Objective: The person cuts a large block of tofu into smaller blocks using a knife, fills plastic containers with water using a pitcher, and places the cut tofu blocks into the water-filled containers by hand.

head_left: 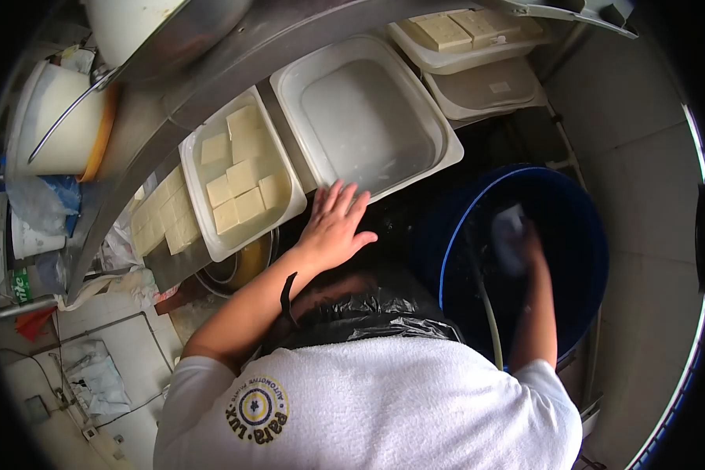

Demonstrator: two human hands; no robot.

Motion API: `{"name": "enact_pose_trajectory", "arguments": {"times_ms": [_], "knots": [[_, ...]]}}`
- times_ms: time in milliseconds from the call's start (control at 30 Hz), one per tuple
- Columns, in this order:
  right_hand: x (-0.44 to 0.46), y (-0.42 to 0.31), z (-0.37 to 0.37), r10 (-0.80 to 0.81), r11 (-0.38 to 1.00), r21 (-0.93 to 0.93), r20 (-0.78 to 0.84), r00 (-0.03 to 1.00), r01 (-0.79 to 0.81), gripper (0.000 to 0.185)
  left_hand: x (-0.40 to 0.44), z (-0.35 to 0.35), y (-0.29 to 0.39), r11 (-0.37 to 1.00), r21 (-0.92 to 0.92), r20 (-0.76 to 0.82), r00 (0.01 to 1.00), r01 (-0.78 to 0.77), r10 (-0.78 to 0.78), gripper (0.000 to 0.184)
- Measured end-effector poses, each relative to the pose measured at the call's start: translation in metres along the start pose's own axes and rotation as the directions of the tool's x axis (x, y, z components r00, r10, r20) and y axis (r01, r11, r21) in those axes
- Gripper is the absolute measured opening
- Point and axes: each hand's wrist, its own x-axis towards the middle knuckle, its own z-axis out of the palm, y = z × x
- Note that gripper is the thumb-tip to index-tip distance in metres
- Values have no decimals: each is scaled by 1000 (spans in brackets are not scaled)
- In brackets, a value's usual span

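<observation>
Left hand: showing its back, fingers lightly spreading and thumb standing apart, tips reaching the near rim of a large white rectangular plastic tub; I cannot tell whether they are touching.
Right hand: reaching inside a round blue plastic barrel, seemingly holding a pale bluish-white object; blur is hiding how those fingers are gripping.
Pale object: sitting within the barrel, right of a thin pale hose.
Square cream-coloured blocks: lying in a narrower white plastic tub, left of the large one.
Good handling: a steady grip, forearm clear of the hose, little weight on the tub's rim would probably be serving best.
</observation>
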Motion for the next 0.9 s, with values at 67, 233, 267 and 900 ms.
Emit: {"name": "enact_pose_trajectory", "arguments": {"times_ms": [67, 233, 267, 900], "knots": [[11, -12, 42, 49, 949, -311, -14, 999, -51, 65, 7, 21, -7, 1000, -3, 39, 999, 16, -16, 62], [30, 20, 147, -26, 895, -439, 132, 991, 82, 56, 1, 18, -25, 990, -13, 211, 968, 144, -138, 29], [24, 26, 152, -38, 892, -443, 131, 991, 93, 56, -7, 19, -29, 988, -13, 204, 968, 154, -148, 29], [-165, -235, -215, -349, 915, 59, -387, 854, 400, 46, 34, 32, -50, 920, -384, 201, 980, 72, 7, 57]]}}
